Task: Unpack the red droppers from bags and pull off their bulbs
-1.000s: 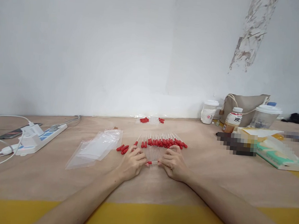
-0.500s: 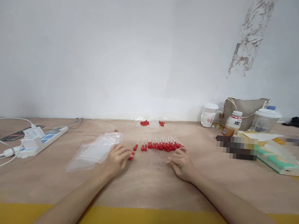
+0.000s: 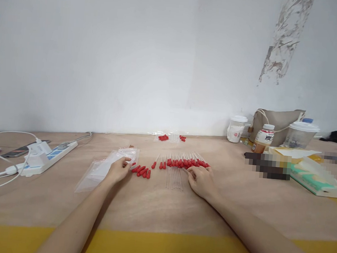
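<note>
Head view: we find the left hand [image 3: 120, 170] at the right edge of the plastic bags [image 3: 99, 172], its fingertips just beside the nearest of the loose red bulbs [image 3: 140, 171]. Its thumb and fingers appear slightly parted; we cannot tell whether a bulb lies between them. The right hand [image 3: 201, 180] is curled, its fingers at the near side of the row of red-tipped droppers [image 3: 179, 163]; we cannot tell whether it pinches anything. Bare thin tubes [image 3: 175, 178] lie just left of that hand.

We judge the step in hand to be picking out one loose bulb. The next move calls, in our judgement, for a narrow left-hand pinch on a single bulb, leaving its neighbours undisturbed.

We note that the right fingertips are partly hidden. The tubes' near ends fade against the tabletop [image 3: 160, 214], preventing a count. Both forearms [image 3: 77, 225] are cut off below.
</note>
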`<action>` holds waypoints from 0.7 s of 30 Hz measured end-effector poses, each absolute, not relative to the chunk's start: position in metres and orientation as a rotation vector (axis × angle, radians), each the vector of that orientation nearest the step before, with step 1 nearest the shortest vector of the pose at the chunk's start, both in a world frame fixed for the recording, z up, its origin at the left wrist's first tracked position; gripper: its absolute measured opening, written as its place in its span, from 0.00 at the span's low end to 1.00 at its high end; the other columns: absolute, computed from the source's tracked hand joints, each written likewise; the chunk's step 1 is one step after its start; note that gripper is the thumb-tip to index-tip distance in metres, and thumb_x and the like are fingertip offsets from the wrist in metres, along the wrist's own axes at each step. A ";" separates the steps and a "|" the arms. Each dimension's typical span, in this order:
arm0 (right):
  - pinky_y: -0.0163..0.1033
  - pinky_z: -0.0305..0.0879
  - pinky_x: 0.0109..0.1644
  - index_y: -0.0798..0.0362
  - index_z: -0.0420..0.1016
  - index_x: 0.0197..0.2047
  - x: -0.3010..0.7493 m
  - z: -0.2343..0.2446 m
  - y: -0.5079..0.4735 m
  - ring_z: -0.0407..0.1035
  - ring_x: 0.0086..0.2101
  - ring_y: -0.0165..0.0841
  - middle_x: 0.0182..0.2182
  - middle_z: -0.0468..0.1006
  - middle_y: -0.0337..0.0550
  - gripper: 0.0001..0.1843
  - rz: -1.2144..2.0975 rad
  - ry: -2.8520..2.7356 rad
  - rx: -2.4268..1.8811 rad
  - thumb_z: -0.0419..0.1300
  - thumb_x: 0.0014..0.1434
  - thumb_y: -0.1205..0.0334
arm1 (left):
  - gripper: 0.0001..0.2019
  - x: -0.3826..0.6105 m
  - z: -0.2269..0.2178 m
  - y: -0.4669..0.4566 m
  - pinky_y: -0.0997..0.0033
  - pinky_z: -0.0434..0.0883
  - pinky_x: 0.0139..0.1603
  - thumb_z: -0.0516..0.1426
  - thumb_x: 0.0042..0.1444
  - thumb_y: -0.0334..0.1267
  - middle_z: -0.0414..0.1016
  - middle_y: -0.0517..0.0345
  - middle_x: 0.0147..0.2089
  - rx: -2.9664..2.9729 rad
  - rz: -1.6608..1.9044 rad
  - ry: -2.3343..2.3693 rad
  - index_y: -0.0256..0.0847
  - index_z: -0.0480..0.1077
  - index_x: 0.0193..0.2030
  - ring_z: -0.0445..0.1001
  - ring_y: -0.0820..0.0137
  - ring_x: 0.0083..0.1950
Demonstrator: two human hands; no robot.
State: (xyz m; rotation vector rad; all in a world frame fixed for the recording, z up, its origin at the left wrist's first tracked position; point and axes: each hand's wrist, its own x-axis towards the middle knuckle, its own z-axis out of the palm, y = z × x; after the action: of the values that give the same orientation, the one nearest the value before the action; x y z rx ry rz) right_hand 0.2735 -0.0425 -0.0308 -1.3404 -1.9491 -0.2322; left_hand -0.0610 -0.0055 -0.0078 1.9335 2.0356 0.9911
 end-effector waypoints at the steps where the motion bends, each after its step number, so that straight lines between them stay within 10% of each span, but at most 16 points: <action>1: 0.39 0.46 0.40 0.52 0.71 0.30 0.272 -0.032 -0.042 0.66 0.30 0.31 0.26 0.76 0.39 0.09 -0.259 -1.954 -1.348 0.50 0.54 0.65 | 0.18 -0.061 -0.009 -0.004 0.69 0.66 0.37 0.52 0.48 0.45 0.74 0.55 0.32 1.931 0.976 2.017 0.38 0.68 0.44 0.72 0.65 0.35; 21: 0.40 0.47 0.41 0.51 0.72 0.34 0.275 -0.027 -0.043 0.65 0.30 0.30 0.27 0.76 0.39 0.18 -0.123 -1.948 -1.328 0.42 0.63 0.59 | 0.17 -0.026 0.020 -0.012 0.62 0.61 0.47 0.50 0.48 0.52 0.72 0.53 0.42 2.341 0.777 1.985 0.43 0.72 0.33 0.67 0.59 0.47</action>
State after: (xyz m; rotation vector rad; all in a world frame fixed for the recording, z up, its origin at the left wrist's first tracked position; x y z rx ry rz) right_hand 0.2745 -0.0434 -0.0267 -1.3281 -1.9484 -0.1226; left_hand -0.0261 -0.0124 0.0198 2.3412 1.9847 0.7767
